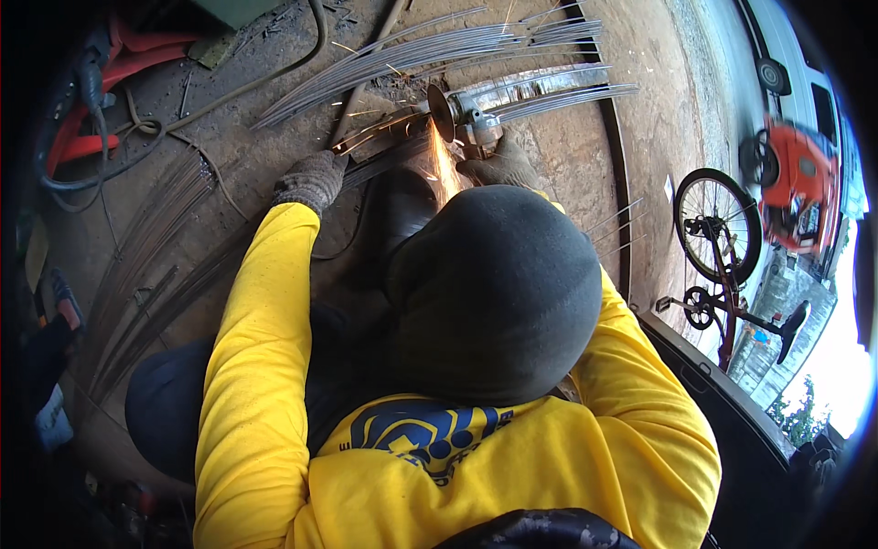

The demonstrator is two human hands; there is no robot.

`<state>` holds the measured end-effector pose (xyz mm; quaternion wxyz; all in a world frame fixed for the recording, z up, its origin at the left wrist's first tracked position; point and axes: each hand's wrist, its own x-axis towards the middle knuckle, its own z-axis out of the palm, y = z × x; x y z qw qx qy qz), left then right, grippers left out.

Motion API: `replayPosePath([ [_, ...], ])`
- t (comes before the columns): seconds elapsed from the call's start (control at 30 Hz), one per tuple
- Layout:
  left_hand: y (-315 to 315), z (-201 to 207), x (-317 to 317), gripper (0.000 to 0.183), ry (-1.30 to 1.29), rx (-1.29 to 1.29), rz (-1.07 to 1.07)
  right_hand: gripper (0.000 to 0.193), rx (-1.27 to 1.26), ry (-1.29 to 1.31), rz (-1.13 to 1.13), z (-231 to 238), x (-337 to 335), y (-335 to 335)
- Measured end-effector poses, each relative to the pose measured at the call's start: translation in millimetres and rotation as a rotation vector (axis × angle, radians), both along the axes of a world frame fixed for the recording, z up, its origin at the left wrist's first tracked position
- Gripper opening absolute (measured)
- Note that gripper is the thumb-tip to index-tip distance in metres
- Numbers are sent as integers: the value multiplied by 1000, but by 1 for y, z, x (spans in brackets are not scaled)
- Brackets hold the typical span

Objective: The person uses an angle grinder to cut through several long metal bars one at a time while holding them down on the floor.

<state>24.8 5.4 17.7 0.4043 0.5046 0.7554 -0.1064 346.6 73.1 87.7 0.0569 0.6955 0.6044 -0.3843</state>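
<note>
My right hand (503, 166), in a grey knitted glove, grips an angle grinder (477, 126). Its disc (441, 113) meets a narrow metal piece (380, 130), and bright sparks (444, 169) stream down from the contact. My left hand (312, 178), gloved alike, is closed at the near left end of that metal piece; the fingertips are partly hidden. Thin steel rods (384, 165) run beside the left hand. Just below the sparks, a dark cloth-covered rounded shape (494, 293) fills the space between my yellow sleeves, with a black boot (402, 206) beside it.
Long thin rods (402, 69) lie beyond the grinder, more rods (155, 247) at the left. A cable (274, 78) crosses the ground near a red-handled tool (87, 91). A metal rail (615, 156) runs along the right, with a bicycle (718, 247) and red vehicle (797, 188) past it.
</note>
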Motion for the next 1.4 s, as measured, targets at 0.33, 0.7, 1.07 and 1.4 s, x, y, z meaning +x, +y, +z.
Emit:
replayPosePath([
  [0.33, -5, -4, 0, 59, 12, 47, -10, 108, -26, -54, -1, 0, 5, -4],
  [0.7, -2, -5, 2, 63, -6, 26, -26, 110, 7, -11, 42, -6, 14, -7],
  [1.07, -2, -5, -1, 63, 30, 10, -55, 112, -30, -10, -21, -11, 8, -4],
  [1.4, -2, -9, 6, 61, 7, 69, -40, 104, 85, 208, -34, -47, 29, -4],
])
